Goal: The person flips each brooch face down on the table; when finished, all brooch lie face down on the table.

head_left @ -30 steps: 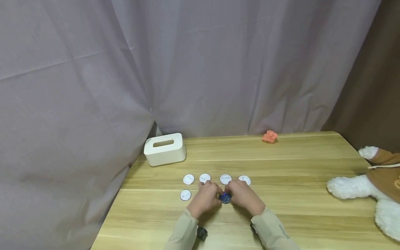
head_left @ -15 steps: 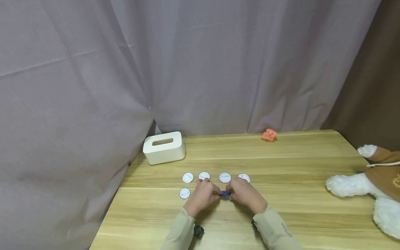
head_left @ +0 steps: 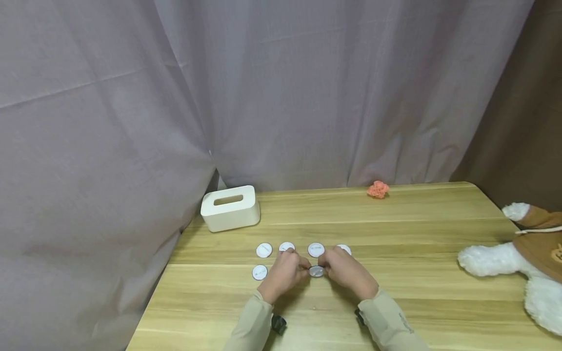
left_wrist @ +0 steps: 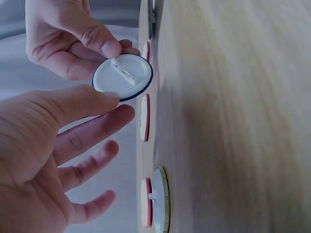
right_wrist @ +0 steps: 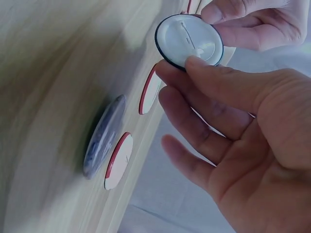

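Note:
Between my two hands is a round pin-back button badge (head_left: 316, 271), tilted, its white back with the safety pin showing in both wrist views. My left hand (head_left: 287, 273) pinches one edge with thumb and forefinger, its other fingers spread apart in the left wrist view. On the opposite edge, my right hand (head_left: 346, 271) pinches the same badge (right_wrist: 189, 42) between thumb and fingers. The badge's front is hidden. In the right wrist view a dark blue badge (right_wrist: 104, 138) lies on the table near my right hand.
Several white-backed badges lie beyond my hands, including one at the left end (head_left: 264, 250) and one near the middle (head_left: 316, 250). Another badge (head_left: 259, 272) is left of my left hand. Farther back are a tissue box (head_left: 230, 209) and a coral flower-like item (head_left: 378, 189). A plush toy (head_left: 522, 258) sits right.
The badge between my hands has been flipped: its blue front faced up earlier, and its pale back shows now. Both hands stay in nearly the same place.

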A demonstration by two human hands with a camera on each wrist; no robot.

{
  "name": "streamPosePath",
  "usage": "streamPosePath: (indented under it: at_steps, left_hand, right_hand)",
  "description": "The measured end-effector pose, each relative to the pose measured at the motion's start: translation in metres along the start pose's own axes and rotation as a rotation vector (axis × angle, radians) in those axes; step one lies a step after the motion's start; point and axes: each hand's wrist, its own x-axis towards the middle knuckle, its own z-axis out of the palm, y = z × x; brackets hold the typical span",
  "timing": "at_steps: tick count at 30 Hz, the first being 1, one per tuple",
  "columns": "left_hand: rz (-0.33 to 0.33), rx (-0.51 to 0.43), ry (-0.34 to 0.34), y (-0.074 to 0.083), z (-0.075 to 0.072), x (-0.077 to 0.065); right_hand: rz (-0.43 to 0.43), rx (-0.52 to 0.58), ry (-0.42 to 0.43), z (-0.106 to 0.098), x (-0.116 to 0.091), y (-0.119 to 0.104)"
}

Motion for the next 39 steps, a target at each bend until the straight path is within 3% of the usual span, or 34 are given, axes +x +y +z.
streamPosePath:
  at_steps: [11, 17, 22, 30, 39]
  left_hand:
    - [-0.027, -0.093, -0.046, 0.000, 0.007, 0.002]
    - [-0.053, -0.069, -0.094, -0.001, 0.010, 0.002]
    - [-0.046, -0.017, -0.095, -0.001, 0.010, 0.002]
    - [-0.160, 0.047, -0.138, 0.003, 0.012, -0.003]
    - [-0.166, 0.078, -0.140, 0.003, 0.013, -0.003]
  right_hand:
    - [0.090, 0.026, -0.018, 0.007, 0.001, -0.001]
    - [0.132, 0.026, -0.014, 0.012, 0.003, -0.001]
    - [0.155, 0.037, -0.032, 0.013, 0.003, -0.004]
    - [0.199, 0.054, -0.097, 0.020, 0.003, -0.005]
    - [0.209, 0.013, -0.110, 0.021, 0.006, -0.002]
